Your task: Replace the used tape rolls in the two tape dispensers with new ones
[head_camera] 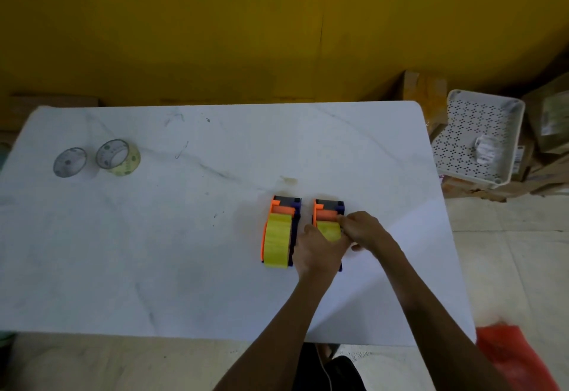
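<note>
Two orange-and-purple tape dispensers stand side by side on the white table [184,236]. The left dispenser [280,232] carries a full yellow roll and is untouched. On the right dispenser [328,209], my left hand [317,253] grips the body and the yellow roll [328,231] from the near side. My right hand [363,229] pinches at the roll's right edge near the orange front part. Far left on the table lie a nearly bare grey core [70,162] and a thin yellowish roll [118,158].
A white perforated plastic tray [480,135] with crumpled paper sits on cardboard boxes past the table's right edge. A yellow wall runs behind the table. A red bag [511,356] lies on the floor at the lower right.
</note>
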Available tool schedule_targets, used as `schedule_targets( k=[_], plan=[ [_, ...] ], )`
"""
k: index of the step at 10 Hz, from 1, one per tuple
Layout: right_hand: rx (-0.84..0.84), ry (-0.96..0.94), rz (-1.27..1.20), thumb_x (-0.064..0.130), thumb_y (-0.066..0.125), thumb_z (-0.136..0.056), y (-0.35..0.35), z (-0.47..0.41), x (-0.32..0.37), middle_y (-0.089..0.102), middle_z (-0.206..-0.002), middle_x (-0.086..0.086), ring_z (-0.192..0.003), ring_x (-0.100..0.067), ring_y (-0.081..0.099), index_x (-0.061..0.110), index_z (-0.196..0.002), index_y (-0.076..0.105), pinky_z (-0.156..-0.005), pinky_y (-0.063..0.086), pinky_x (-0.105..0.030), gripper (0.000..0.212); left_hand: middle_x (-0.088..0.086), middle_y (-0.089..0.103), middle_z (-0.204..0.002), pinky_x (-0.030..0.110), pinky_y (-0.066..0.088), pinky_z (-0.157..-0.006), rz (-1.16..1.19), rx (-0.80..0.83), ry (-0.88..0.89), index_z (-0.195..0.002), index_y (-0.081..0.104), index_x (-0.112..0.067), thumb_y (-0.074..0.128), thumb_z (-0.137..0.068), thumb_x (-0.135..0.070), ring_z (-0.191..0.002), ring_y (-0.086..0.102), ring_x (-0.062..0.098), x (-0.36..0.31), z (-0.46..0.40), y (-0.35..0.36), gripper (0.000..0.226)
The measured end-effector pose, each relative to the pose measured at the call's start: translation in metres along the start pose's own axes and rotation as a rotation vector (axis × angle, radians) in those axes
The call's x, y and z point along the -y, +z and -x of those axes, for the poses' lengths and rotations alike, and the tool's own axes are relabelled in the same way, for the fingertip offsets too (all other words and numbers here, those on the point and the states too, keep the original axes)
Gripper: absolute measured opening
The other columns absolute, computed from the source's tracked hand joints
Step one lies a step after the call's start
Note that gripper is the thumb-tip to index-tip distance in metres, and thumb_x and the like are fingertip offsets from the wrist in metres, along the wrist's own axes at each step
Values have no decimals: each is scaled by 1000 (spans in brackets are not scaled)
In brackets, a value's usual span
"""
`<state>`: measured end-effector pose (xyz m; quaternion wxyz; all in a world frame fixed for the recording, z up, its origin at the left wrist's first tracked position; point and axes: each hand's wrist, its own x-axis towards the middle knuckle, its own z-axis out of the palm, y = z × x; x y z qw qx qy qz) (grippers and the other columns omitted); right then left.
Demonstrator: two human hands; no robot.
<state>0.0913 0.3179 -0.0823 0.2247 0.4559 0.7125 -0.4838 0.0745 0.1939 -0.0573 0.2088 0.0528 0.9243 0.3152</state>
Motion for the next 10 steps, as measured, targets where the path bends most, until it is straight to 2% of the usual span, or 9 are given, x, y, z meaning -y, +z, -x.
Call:
schedule_targets(
  k=[1, 2, 4, 5, 6, 7, 8, 9, 10],
  plan=[
    [-20, -10, -42, 40, 49, -89, -1, 5, 2, 62, -77, -6, -70, -19, 60, 5, -87, 66, -56, 52, -29, 39, -1, 65, -92, 27, 46, -62, 9, 21, -22, -126, 48, -17, 66, -69, -66, -81, 65, 19, 0, 1, -2, 77],
    [-23, -14, -81, 41, 51, -87, -3, 10, 3, 63, -80, -7, -72, -19, 60, 11, -78, 61, -56, 51, -29, 33, -3, 61, -89, 27, 48, -59, 23, 49, -33, -125, 47, -17, 65, -69, -67, -79, 64, 18, 0, 3, -3, 77],
    [-6, -42, -125, 40, 52, -90, -7, 24, 5, 64, -86, -3, -83, -20, 61, 13, -89, 64, -60, 50, -30, 30, -9, 50, -86, 30, 52, -57, 53, 72, -7, -128, 42, -19, 63, -69, -71, -72, 53, 11, 1, 9, -5, 82],
    [-9, -69, -161, 40, 52, -90, -10, 34, 4, 67, -86, -6, -83, -21, 64, 10, -93, 66, -66, 54, -32, 33, -8, 54, -86, 28, 49, -60, 73, 40, -2, -127, 44, -19, 60, -70, -72, -71, 51, 9, 1, 14, -8, 80],
    [-29, -91, -192, 38, 51, -90, -14, 42, 1, 69, -87, -6, -80, -20, 65, 12, -87, 66, -70, 54, -33, 30, -1, 64, -110, 26, 45, -73, 2, -21, 52, -131, 43, -18, 55, -80, -64, -93, 58, 12, 1, 18, -12, 69],
    [-46, -118, -191, 38, 51, -91, -18, 50, 2, 68, -90, -5, -83, -20, 67, 19, -83, 63, -72, 55, -34, 24, 5, 59, -122, 34, 53, -83, -16, -26, 80, -135, 40, -14, 53, -88, -50, -109, 58, 22, 0, 22, -17, 60],
    [-36, -147, -173, 39, 52, -90, -25, 60, 5, 68, -91, -4, -84, -19, 67, 20, -83, 62, -75, 56, -36, 23, 8, 59, -118, 40, 54, -84, -34, -25, 76, -123, 47, -9, 49, -91, -41, -105, 59, 25, -4, 29, -29, 45],
    [-23, -185, -165, 38, 53, -89, -34, 73, 9, 68, -94, -6, -82, -18, 67, 18, -83, 63, -74, 56, -34, 23, 8, 58, -117, 39, 51, -85, -13, -29, 106, -122, 47, -9, 48, -92, -36, -106, 57, 26, -10, 40, -40, 41],
    [-21, -245, -146, 38, 54, -88, -42, 87, 13, 68, -91, -7, -77, -18, 65, 18, -80, 62, -67, 54, -30, 23, 9, 57, -114, 38, 50, -84, -16, -21, 154, -119, 48, -10, 47, -91, -30, -106, 57, 29, -22, 44, -56, 34]
  ],
)
